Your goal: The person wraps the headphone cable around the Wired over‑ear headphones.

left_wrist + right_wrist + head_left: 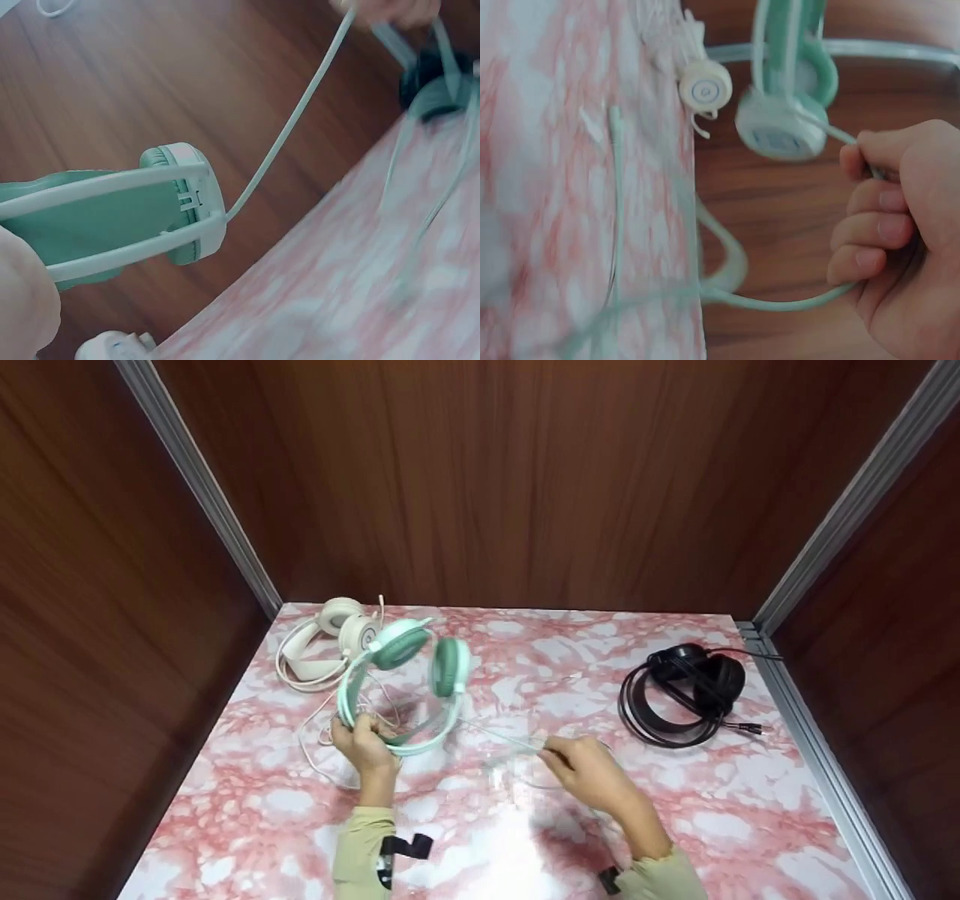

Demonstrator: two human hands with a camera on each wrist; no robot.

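Note:
Mint-green headphones [347,690] are held up over the table by my left hand [367,746], whose fingers grip the headband with the ear cups pointing away. In the left wrist view one ear cup [202,202] shows with a pale cable [289,124] leading off it. My right hand [592,772] pinches that cable to the right of the headphones, and in the right wrist view its fingers [870,225] curl round it. Between the cup and my right hand the cable runs fairly straight; the rest hangs in loose loops below the hand.
Cream headphones [315,669] with a cord lie at the back left, behind the green pair. Black headphones [637,709] with a coiled cable and plug [750,728] lie at the right. Wood-grain walls [480,487] enclose the red-and-white marbled table [285,802].

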